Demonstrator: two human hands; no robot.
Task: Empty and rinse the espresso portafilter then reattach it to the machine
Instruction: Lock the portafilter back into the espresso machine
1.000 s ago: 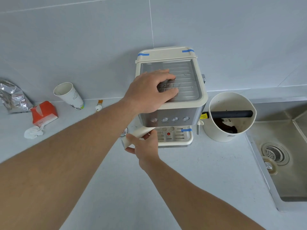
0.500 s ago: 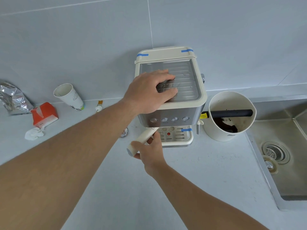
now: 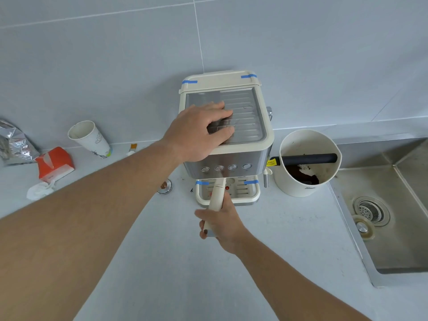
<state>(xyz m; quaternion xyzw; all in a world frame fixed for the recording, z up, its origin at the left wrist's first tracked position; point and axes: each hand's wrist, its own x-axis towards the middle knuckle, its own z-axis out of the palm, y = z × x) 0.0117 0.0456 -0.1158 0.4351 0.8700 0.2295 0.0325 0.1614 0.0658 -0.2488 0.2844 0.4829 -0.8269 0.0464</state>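
A cream and steel espresso machine (image 3: 250, 144) stands against the tiled wall. My left hand (image 3: 196, 133) lies flat on its ribbed top tray, fingers spread. The portafilter's cream handle (image 3: 217, 196) sticks out from under the machine's front, pointing toward me over the drip tray (image 3: 245, 193). My right hand (image 3: 222, 222) is wrapped around the near end of that handle. The portafilter's basket is hidden under the machine head.
A cream knock box (image 3: 308, 144) with a black bar and dark coffee grounds stands right of the machine. A steel sink (image 3: 393, 216) with a drain lies further right. At the left are a paper cup (image 3: 89, 139), an orange tissue pack (image 3: 54, 164), a foil bag (image 3: 14, 144) and a small metal disc (image 3: 165, 187).
My right hand has swung the portafilter handle from pointing left to pointing straight toward me. My left hand has stayed on the machine top.
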